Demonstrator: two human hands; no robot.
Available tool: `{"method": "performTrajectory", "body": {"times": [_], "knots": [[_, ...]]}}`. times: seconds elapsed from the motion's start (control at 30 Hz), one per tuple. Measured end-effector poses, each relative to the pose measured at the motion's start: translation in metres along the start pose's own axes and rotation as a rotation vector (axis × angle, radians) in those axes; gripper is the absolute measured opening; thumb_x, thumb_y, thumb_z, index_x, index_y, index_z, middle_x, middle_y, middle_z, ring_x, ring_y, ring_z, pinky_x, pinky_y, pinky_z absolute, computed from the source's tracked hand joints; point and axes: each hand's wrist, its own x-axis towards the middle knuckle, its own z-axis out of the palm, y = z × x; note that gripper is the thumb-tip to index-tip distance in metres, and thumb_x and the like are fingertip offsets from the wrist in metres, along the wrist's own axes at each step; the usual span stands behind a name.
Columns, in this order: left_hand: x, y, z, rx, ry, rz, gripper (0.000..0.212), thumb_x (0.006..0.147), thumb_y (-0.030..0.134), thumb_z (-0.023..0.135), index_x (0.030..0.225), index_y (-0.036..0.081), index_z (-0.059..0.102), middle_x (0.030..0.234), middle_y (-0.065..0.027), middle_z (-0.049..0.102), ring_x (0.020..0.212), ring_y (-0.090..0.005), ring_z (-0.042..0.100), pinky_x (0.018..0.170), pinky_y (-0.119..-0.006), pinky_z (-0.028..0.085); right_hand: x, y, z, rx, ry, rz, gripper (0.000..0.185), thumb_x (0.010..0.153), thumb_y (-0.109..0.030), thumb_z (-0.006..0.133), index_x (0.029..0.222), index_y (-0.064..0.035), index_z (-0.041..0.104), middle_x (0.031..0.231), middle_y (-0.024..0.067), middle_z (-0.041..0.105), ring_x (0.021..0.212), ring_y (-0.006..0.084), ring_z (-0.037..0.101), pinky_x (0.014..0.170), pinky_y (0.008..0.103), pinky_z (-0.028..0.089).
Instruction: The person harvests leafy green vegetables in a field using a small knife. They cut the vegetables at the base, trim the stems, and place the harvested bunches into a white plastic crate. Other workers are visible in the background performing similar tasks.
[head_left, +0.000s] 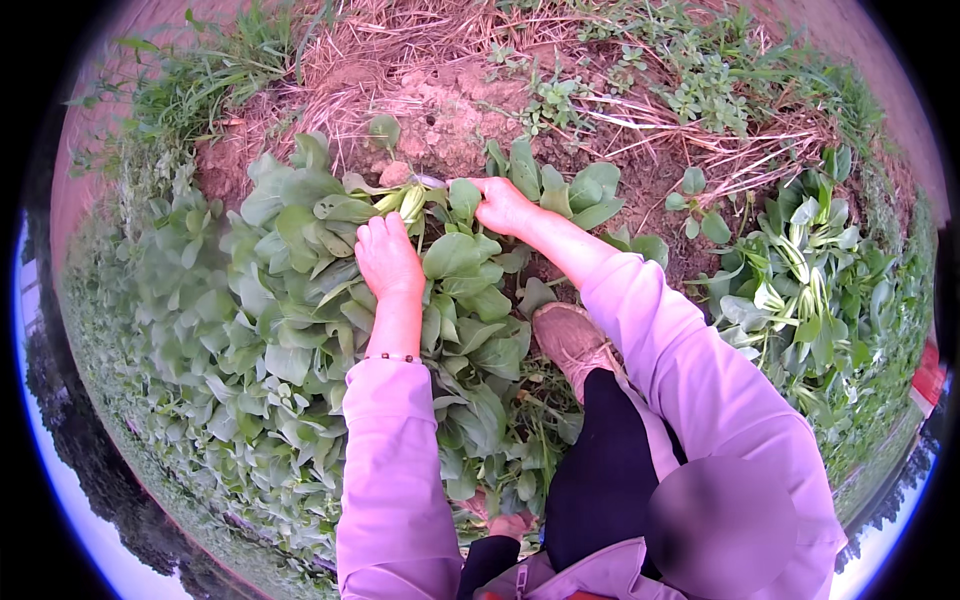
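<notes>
My left hand (391, 256) closes around a leafy green plant (411, 205), apparently a bok choy type, near its pale stalks. The stalk bases stick out past my fingers, and its leaves merge with the dense foliage to the left. My right hand (501, 207) makes a fist just to the right of the stalks. From that fist a short metal blade (430, 181), seemingly a knife's, points left against the stalk bases. Its handle is hidden inside the fist. A small clod of soil (395, 174) lies beside the blade.
Rooted leafy greens (281, 360) crowd the left and the ground before me. At the right, a heap of greens with pale stalks (802, 289) rests on other plants. Bare soil (457, 105), dry straw (390, 37) and weeds (705, 94) lie beyond. My shoe (570, 339) stands between the plants.
</notes>
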Motion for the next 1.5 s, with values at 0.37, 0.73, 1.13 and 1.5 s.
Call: {"method": "performTrajectory", "body": {"times": [0.37,0.73,1.13,1.5], "knots": [[-0.002,-0.01,-0.011,-0.143,0.094,0.034,0.063,0.063,0.001,0.064,0.123,0.011,0.044,0.125,-0.0114,0.042,0.096,-0.0297,0.049,0.077,-0.039,0.044,0.011,-0.014,0.0,-0.172,-0.041,-0.023,0.035,0.085,-0.006,0.054,0.119,-0.011,0.058,0.103,0.0146,0.066,0.09,0.0191,0.064,0.082,0.0316,0.048],[0.01,-0.019,-0.034,-0.07,-0.322,-0.136,0.022,0.072,0.007,0.063,0.092,0.005,0.054,0.104,-0.012,0.051,0.08,-0.0316,0.062,0.067,-0.042,0.052,-0.067,-0.064,-0.117,0.016,-0.243,0.265,0.034,0.089,-0.012,0.053,0.123,-0.0114,0.055,0.091,0.0063,0.064,0.059,0.0096,0.056,0.053,0.0235,0.047],[-0.074,0.163,-0.139,-1.223,-0.575,0.461,0.052,0.073,0.008,0.069,0.12,0.001,0.05,0.122,-0.0171,0.05,0.102,-0.0303,0.058,0.087,-0.037,0.047,-0.156,-0.145,-0.154,0.279,0.593,-0.313,0.041,0.095,-0.014,0.046,0.134,-0.0059,0.038,0.095,0.0085,0.058,0.055,0.0049,0.047,0.04,0.0151,0.037],[-0.001,-0.059,0.0,-0.257,-0.5,-0.406,0.044,0.088,0.022,0.048,0.129,0.015,0.036,0.119,-0.0196,0.055,0.091,-0.0322,0.063,0.078,-0.042,0.048,0.027,-0.058,0.051,-0.249,0.025,-0.175,0.033,0.085,-0.016,0.052,0.118,-0.0129,0.058,0.104,0.0176,0.062,0.094,0.036,0.059,0.082,0.0415,0.048]]}}
